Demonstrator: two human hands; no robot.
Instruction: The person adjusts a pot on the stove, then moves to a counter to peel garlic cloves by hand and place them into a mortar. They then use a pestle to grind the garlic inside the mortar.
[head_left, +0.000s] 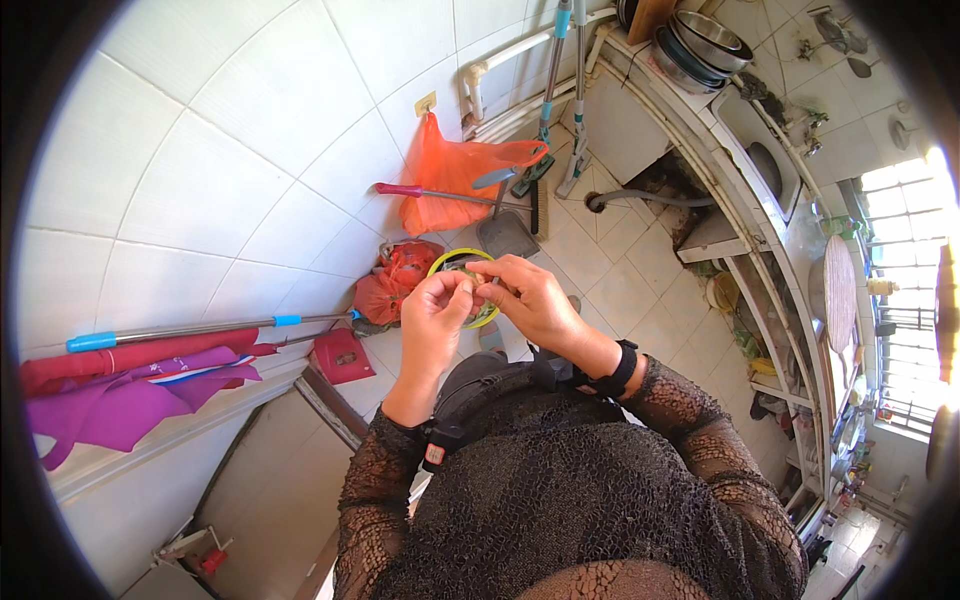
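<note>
My left hand (431, 319) and my right hand (536, 304) meet in front of me, fingertips pinched together. Between them is a small pale-brown piece (477, 280), mostly covered by my fingers; what it is I cannot tell. Directly below the hands, on the floor, stands a bin with a yellow-green rim (459, 252). Greenish scraps show inside it, though my hands hide much of the opening. Red plastic bags (386, 292) lie against the bin's left side.
An orange plastic bag (442, 184) hangs from a wall hook. Near it are a dustpan (508, 234), a brush (540, 210) and mop poles (555, 67). A tiled counter with a sink (757, 157) curves along the right. Umbrellas (142, 390) hang at left.
</note>
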